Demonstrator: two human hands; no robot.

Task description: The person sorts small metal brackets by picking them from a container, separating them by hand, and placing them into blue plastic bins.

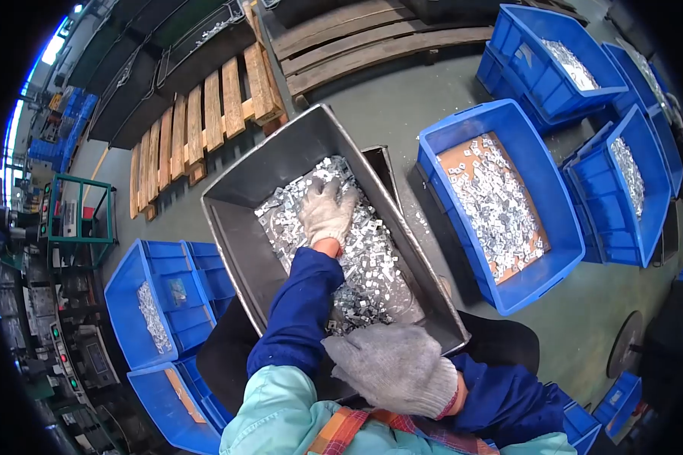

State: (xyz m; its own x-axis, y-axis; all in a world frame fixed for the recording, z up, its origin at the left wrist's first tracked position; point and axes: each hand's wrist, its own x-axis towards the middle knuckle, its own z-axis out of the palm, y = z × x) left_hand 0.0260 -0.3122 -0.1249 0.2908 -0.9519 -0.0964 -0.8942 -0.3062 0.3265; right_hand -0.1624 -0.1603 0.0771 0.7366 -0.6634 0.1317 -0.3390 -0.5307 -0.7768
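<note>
My left hand [328, 212], in a whitish knit glove, reaches into a dark metal bin [247, 220]. Its fingers are spread and touch the heap of small metal pieces [372, 262], some bright and some dark grey; the fingertips are partly sunk among them. Over the near end of the bin is my right hand [396, 370] in a grey knit glove. Its fingers are bent and pressed together, pointing left. The palm side faces away from me, so anything held there is hidden.
To the right stands a blue crate [501, 299] with light metal pieces on a brown sheet. More blue crates, some stacked [569, 98], are at the far right and on the left [140, 303]. Wooden pallets [205, 114] and dark metal bins [205, 45] lie beyond.
</note>
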